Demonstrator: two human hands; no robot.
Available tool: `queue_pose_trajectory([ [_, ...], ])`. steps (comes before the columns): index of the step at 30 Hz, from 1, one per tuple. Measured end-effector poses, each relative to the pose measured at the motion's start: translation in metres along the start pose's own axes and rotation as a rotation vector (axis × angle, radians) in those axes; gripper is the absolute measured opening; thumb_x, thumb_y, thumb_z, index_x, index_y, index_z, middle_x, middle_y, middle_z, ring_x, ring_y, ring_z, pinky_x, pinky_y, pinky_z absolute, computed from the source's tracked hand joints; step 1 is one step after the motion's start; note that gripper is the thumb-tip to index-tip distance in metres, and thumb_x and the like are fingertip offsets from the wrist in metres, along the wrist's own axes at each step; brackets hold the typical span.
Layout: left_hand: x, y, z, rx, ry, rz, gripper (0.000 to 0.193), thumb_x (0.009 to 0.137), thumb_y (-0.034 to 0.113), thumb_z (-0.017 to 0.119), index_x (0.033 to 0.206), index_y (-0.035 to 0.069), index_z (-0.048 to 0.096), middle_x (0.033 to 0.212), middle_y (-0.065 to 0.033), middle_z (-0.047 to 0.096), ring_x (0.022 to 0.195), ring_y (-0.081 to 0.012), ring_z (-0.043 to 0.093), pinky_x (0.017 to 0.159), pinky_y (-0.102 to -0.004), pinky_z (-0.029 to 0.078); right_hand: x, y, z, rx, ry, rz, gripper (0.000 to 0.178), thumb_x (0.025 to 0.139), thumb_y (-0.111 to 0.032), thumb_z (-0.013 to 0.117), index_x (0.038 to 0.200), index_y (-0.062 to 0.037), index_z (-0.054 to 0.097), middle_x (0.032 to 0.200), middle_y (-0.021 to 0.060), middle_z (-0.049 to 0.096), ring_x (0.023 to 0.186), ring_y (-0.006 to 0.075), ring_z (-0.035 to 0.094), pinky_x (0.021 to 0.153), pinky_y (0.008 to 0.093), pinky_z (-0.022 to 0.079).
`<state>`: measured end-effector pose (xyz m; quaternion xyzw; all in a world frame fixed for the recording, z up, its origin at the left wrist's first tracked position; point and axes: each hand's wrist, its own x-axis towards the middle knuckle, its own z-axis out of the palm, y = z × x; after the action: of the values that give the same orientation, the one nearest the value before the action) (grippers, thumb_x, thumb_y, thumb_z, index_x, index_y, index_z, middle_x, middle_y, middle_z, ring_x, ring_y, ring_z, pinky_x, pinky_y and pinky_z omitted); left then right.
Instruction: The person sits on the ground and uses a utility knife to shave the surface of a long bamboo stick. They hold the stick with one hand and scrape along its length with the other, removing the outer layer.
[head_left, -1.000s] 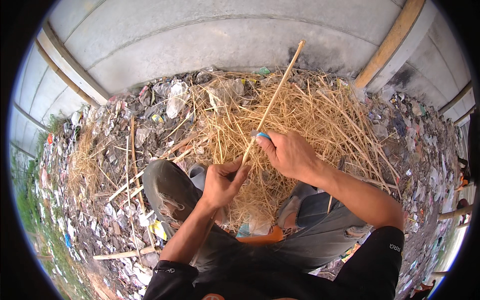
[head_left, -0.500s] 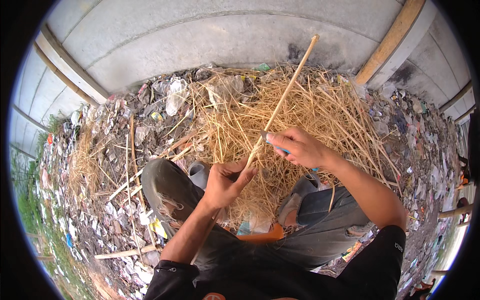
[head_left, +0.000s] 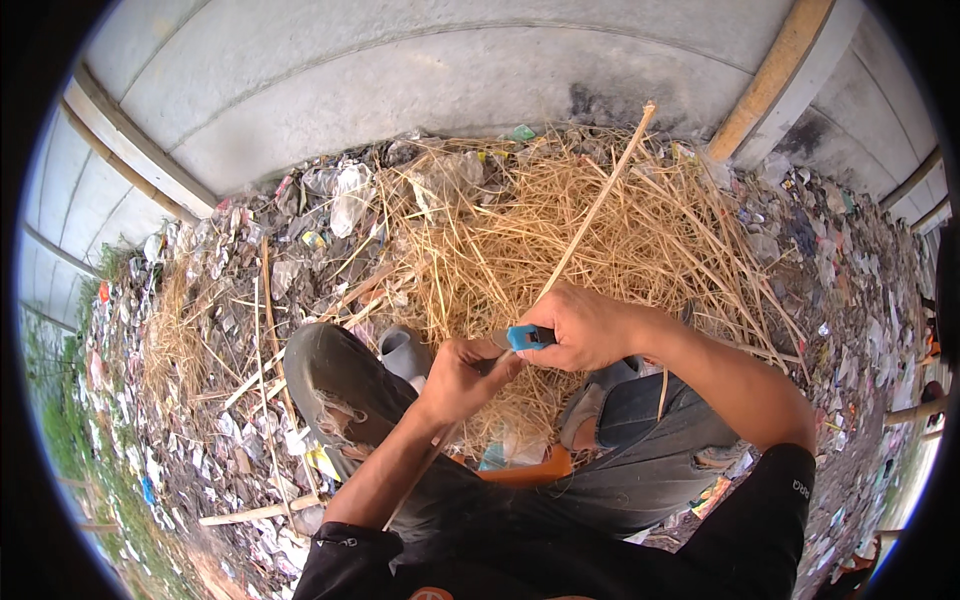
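A long, pale bamboo strip [head_left: 606, 192] slants from between my legs up toward the wall. Its lower part is gripped in my closed left hand [head_left: 462, 380]. My right hand [head_left: 592, 328] is closed around a knife with a blue and black handle [head_left: 528, 338], right beside the left fingers and against the strip. The blade is short and only partly visible near the left thumb. A large heap of straw-coloured shavings and thin strips [head_left: 500, 240] lies under and beyond the hands.
A grey concrete wall [head_left: 400, 80] rises ahead, with a wooden post [head_left: 770, 80] at right. Litter and plastic scraps [head_left: 230, 440] cover the ground on both sides. Loose sticks [head_left: 262, 512] lie at left. My bent knees flank the work, and an orange seat edge [head_left: 525, 470] shows between them.
My right hand with the knife has drawn back along the strip toward my left hand and turned, showing the blue handle. The strip's far end has shifted slightly right and lower.
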<state>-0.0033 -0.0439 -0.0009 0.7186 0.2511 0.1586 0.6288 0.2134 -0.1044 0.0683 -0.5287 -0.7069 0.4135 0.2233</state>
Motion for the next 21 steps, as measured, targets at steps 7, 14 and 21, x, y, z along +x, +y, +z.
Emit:
queue_pose_trajectory([
  [7, 0.008, -0.008, -0.001, -0.121, 0.013, 0.197, 0.034, 0.092, 0.003, 0.070, 0.126, -0.003, 0.069, 0.078, 0.0067, 0.063, 0.068, 0.0005, 0.049, 0.058, -0.0201, 0.041, -0.005, -0.006, 0.009, 0.081, -0.068, -0.049, 0.032, 0.086, -0.024, 0.069, 0.068, -0.0007, 0.057, 0.053, 0.0064, 0.052, 0.048, 0.0169, 0.048, 0.052, 0.0360, 0.040],
  [14, 0.008, 0.007, -0.006, -0.230, 0.102, -0.061, 0.034, 0.095, 0.010, 0.072, 0.127, 0.000, 0.068, 0.074, 0.0081, 0.060, 0.063, 0.0015, 0.045, 0.053, -0.0195, 0.037, -0.013, 0.007, -0.031, -0.330, 0.541, 0.215, 0.050, 0.104, -0.044, 0.050, 0.081, -0.0024, 0.063, 0.057, 0.0133, 0.058, 0.052, 0.0297, 0.059, 0.053, 0.0435, 0.045],
  [21, 0.004, 0.004, -0.006, -0.129, 0.118, 0.008, 0.030, 0.094, 0.009, 0.073, 0.123, 0.000, 0.071, 0.070, 0.0098, 0.056, 0.062, 0.0026, 0.043, 0.053, -0.0193, 0.035, -0.011, 0.015, -0.041, -0.447, 0.607, 0.269, 0.047, 0.107, -0.037, 0.046, 0.081, -0.0008, 0.061, 0.048, 0.0130, 0.053, 0.042, 0.0321, 0.053, 0.043, 0.0447, 0.040],
])
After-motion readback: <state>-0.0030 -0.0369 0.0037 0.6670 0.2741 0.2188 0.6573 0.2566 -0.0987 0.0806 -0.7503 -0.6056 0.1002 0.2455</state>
